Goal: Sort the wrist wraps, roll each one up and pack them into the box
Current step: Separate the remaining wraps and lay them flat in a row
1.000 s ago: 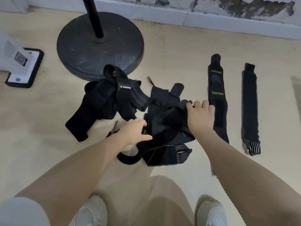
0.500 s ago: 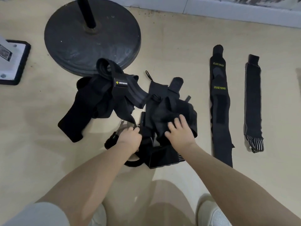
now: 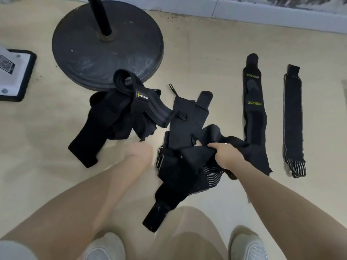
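A tangle of black wrist wraps [image 3: 122, 117] lies on the floor in front of me. My right hand [image 3: 227, 154] grips a black wrap with a striped end [image 3: 180, 177], bunched in its fingers and trailing toward my feet. My left hand [image 3: 139, 151] is blurred beside the pile, at the edge of the wraps; I cannot tell whether it holds anything. Another black wrap with thumb loops [image 3: 185, 117] lies flat just beyond my hands. To the right, a wrap marked XUEYING [image 3: 254, 109] and a grey-edged wrap [image 3: 293, 117] lie straight, side by side. No box is in view.
A round black stand base with a pole [image 3: 107, 44] sits at the back left, touching the pile. A white device on a black pad [image 3: 15, 76] is at the far left. A white skirting board [image 3: 262, 14] runs along the back. My shoes [image 3: 247, 244] are at the bottom edge.
My right hand has closed on the striped-end wrap and pulled it toward me and to the right, so its tail now stretches toward my feet. My left hand has shifted left, off the wrap.
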Tool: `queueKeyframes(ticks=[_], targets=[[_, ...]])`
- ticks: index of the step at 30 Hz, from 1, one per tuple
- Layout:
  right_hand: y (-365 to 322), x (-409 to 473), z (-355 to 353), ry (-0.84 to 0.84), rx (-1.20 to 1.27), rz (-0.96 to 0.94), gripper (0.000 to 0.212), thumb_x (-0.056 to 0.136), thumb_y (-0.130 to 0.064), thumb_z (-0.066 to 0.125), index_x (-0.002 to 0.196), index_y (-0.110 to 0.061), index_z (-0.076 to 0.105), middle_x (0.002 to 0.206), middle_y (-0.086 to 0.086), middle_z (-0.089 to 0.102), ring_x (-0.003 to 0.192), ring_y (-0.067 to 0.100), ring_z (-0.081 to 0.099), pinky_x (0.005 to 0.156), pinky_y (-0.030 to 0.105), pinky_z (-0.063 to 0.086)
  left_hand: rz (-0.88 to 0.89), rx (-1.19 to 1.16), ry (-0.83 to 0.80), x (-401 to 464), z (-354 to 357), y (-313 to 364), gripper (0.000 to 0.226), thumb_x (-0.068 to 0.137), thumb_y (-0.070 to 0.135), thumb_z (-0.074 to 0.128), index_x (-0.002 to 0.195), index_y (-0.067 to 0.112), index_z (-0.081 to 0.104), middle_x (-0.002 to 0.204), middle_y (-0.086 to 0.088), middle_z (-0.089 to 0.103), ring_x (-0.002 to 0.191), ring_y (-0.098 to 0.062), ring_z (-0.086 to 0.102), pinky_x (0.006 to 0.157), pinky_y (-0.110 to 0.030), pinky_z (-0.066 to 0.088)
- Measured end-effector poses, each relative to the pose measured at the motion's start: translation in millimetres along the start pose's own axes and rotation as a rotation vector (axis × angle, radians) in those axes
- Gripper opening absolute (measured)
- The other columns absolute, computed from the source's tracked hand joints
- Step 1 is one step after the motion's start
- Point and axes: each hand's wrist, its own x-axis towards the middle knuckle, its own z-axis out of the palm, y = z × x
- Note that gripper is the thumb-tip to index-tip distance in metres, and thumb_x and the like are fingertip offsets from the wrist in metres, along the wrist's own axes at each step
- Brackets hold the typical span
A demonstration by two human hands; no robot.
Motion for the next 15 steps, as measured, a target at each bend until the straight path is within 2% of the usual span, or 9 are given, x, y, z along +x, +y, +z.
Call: queueKeyframes(ticks=[2,4,6,8,9,11,12,14,15], targets=[[-0.2,-1.5,9.2,-0.041,0.079,-0.078,0.060,0.088,0.000,0.028,0.131,-0.032,0.055,0.130,0.006,0.051,0.119,0.029,0.050,0.101,0.035,0.040,0.193,0.174,0.300,7.8,-10.1,26.2,0.028,0.092,0.013,0.048,0.120,0.012,0.054,0.107,-0.006,0.057,0.115,-0.025,0.051,0.086,-0.030,0.037],[0.4,-0.8,15.9,-0.073,0.093,-0.104,0.058,0.087,0.003,0.029,0.121,-0.028,0.064,0.120,0.007,0.049,0.114,0.029,0.050,0.102,0.033,0.038,0.369,0.290,0.554,18.2,-16.3,53.7,0.043,0.093,0.022,0.045,0.134,0.009,0.042,0.134,-0.012,0.044,0.125,-0.029,0.038,0.102,-0.036,0.030],[2.8,2.0,14.7,-0.014,0.146,-0.059,0.054,0.085,0.005,0.030,0.103,-0.025,0.072,0.115,0.005,0.051,0.107,0.028,0.052,0.098,0.033,0.041,0.475,0.346,0.529,37.4,-15.5,69.7,0.062,0.095,0.026,0.047,0.148,0.006,0.022,0.156,-0.016,0.015,0.142,-0.032,0.016,0.116,-0.041,0.014],[7.4,4.1,7.1,0.086,0.233,0.011,0.051,0.081,0.008,0.032,0.081,-0.023,0.072,0.108,0.003,0.057,0.095,0.026,0.056,0.085,0.032,0.047,0.438,0.329,0.406,54.6,-14.7,76.5,0.084,0.093,0.038,0.055,0.153,0.008,0.004,0.160,-0.015,-0.006,0.147,-0.032,-0.001,0.119,-0.043,0.002],[10.8,3.7,2.9,0.128,0.260,0.030,0.049,0.078,0.010,0.033,0.074,-0.022,0.070,0.101,0.001,0.060,0.089,0.026,0.058,0.079,0.031,0.048,0.396,0.320,0.370,62.2,-14.3,77.9,0.095,0.088,0.048,0.059,0.153,0.010,-0.001,0.159,-0.014,-0.009,0.147,-0.034,-0.002,0.119,-0.045,0.001],[16.2,1.6,-4.9,0.164,0.214,0.028,0.045,0.076,0.011,0.037,0.070,-0.020,0.069,0.096,0.000,0.062,0.087,0.027,0.060,0.078,0.033,0.050,0.331,0.288,0.315,72.9,-9.3,79.3,0.106,0.082,0.058,0.062,0.152,0.012,-0.004,0.159,-0.014,-0.005,0.144,-0.038,0.011,0.117,-0.046,0.011],[18.2,1.0,-7.2,0.162,0.129,0.015,0.043,0.077,0.010,0.040,0.074,-0.019,0.072,0.103,0.002,0.062,0.093,0.026,0.059,0.088,0.034,0.048,0.326,0.264,0.307,75.4,-5.9,78.7,0.102,0.083,0.055,0.062,0.152,0.012,0.000,0.159,-0.014,0.001,0.139,-0.039,0.021,0.114,-0.044,0.021],[19.0,2.1,-5.3,0.111,-0.133,-0.029,0.039,0.081,0.003,0.047,0.087,-0.023,0.075,0.124,0.001,0.054,0.113,0.020,0.052,0.111,0.032,0.025,0.360,0.179,0.332,74.5,-4.4,73.7,0.074,0.091,0.039,0.057,0.147,0.011,0.018,0.152,-0.013,0.019,0.125,-0.034,0.040,0.092,-0.037,0.042],[16.5,2.7,-2.4,0.064,-0.246,-0.067,0.038,0.083,-0.002,0.048,0.093,-0.028,0.074,0.132,-0.001,0.049,0.120,0.018,0.047,0.114,0.032,0.014,0.382,0.105,0.343,71.6,-7.3,68.1,0.054,0.095,0.030,0.052,0.141,0.010,0.030,0.144,-0.011,0.031,0.116,-0.031,0.047,0.081,-0.035,0.044]])
